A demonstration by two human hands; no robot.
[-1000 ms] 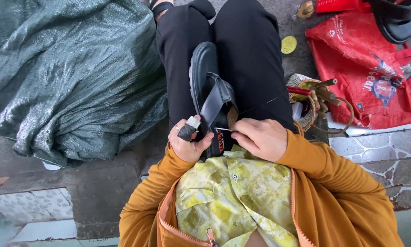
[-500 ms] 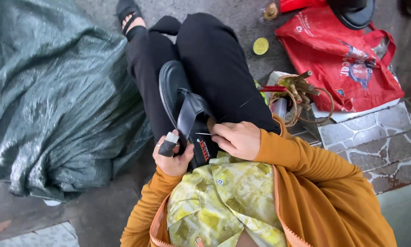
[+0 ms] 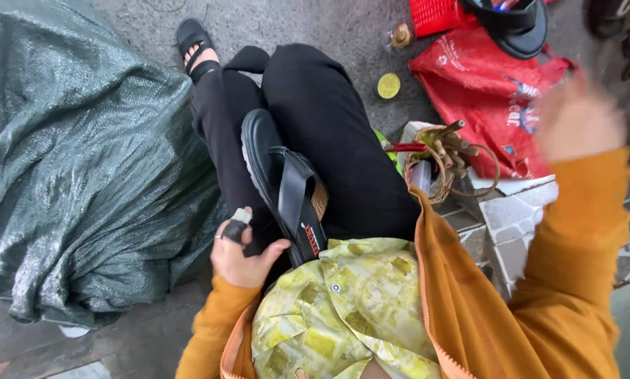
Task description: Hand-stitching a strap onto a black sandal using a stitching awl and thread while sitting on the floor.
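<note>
A black sandal (image 3: 280,175) with a broad strap lies along my lap, on my black trousers, toe pointing away from me. My left hand (image 3: 243,254) grips its near end at the heel; the forefinger wears a dark wrap with a pale tip. My right hand (image 3: 580,121) is raised far to the right, blurred, fingers apart, with nothing I can see in it. It hovers over the red bag (image 3: 483,84).
A big green tarpaulin bundle (image 3: 76,175) fills the left. Right of my knees stand a tin of sticks and wire (image 3: 438,158), a yellow lid (image 3: 389,85), a red crate (image 3: 438,14) and another black sandal (image 3: 515,28). Cracked white tiles (image 3: 518,217) lie at the right.
My right hand has left the sandal's strap and swung up and out to the right. The left hand stays on the sandal's heel. The view has tilted towards my feet.
</note>
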